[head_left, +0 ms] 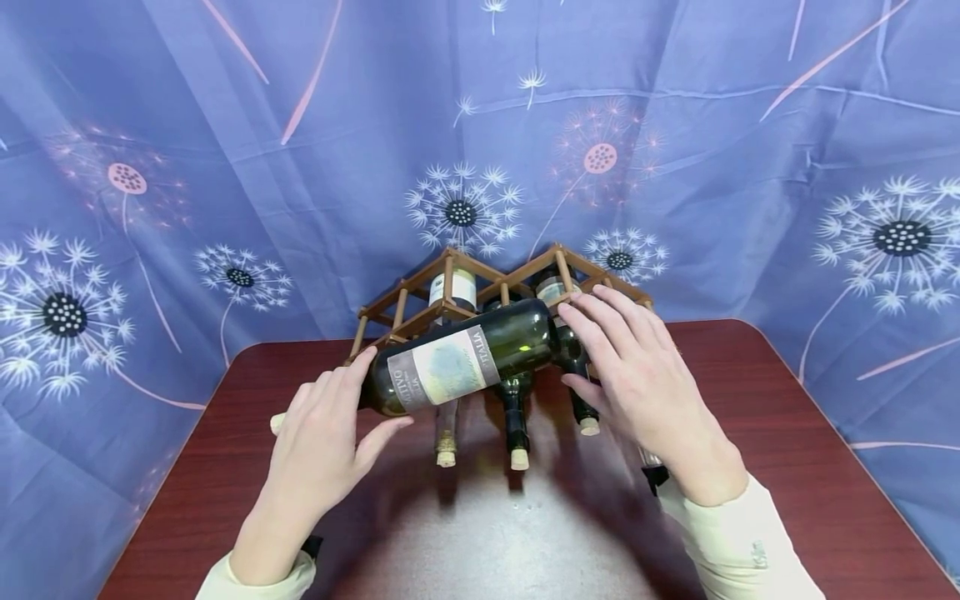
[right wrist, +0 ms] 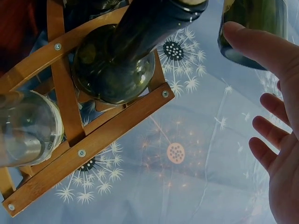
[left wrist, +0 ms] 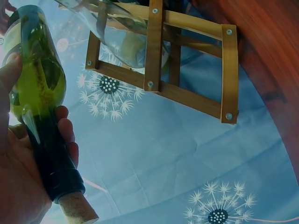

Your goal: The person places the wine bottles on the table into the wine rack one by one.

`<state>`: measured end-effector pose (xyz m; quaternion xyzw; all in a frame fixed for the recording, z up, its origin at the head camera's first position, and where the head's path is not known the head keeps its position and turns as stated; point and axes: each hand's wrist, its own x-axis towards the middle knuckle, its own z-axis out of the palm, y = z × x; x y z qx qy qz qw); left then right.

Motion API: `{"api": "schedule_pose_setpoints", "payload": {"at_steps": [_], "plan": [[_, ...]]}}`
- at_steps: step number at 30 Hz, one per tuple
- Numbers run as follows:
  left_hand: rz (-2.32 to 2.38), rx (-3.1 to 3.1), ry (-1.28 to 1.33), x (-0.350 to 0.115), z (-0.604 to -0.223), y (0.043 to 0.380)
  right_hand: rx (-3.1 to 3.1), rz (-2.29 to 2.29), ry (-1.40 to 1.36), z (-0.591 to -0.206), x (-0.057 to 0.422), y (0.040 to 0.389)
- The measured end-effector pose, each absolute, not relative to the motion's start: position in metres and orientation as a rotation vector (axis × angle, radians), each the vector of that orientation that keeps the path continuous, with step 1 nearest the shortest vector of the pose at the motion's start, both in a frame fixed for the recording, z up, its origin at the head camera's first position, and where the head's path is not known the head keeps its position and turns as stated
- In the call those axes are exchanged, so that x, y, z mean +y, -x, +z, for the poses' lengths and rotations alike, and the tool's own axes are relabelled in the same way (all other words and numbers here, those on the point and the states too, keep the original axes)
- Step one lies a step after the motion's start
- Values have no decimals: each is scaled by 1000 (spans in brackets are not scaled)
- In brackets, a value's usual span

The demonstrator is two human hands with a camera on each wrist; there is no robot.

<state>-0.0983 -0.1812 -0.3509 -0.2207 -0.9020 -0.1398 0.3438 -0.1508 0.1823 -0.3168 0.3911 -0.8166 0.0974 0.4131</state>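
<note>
A dark green wine bottle (head_left: 517, 337) with a grey and pale label is held tilted in front of the wooden rack, its corked neck to the left and its base to the right. My left hand (head_left: 318, 437) grips it around the neck and shoulder; the cork (left wrist: 78, 208) sticks out past the palm in the left wrist view. By the base is my right hand (head_left: 637, 379), fingers extended, with the thumb overlapping the bottle in the right wrist view. Behind the bottle, the slatted wine rack (left wrist: 229, 74) holds several bottles with necks toward me.
Corked necks of a clear bottle (head_left: 447, 429) and a dark bottle (head_left: 515, 425) jut over the reddish-brown table (head_left: 225, 467). Another dark bottle (right wrist: 98, 70) lies in the rack beside a clear one (right wrist: 28, 128). A blue dandelion-print curtain (head_left: 337, 208) hangs behind.
</note>
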Motion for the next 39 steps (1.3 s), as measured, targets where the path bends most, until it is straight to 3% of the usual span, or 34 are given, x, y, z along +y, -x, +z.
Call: {"api": "schedule_pose_setpoints", "payload": {"at_steps": [39], "plan": [[-404, -2417, 344, -228, -360, 85, -2139, 271, -923, -321, 214, 155]]}}
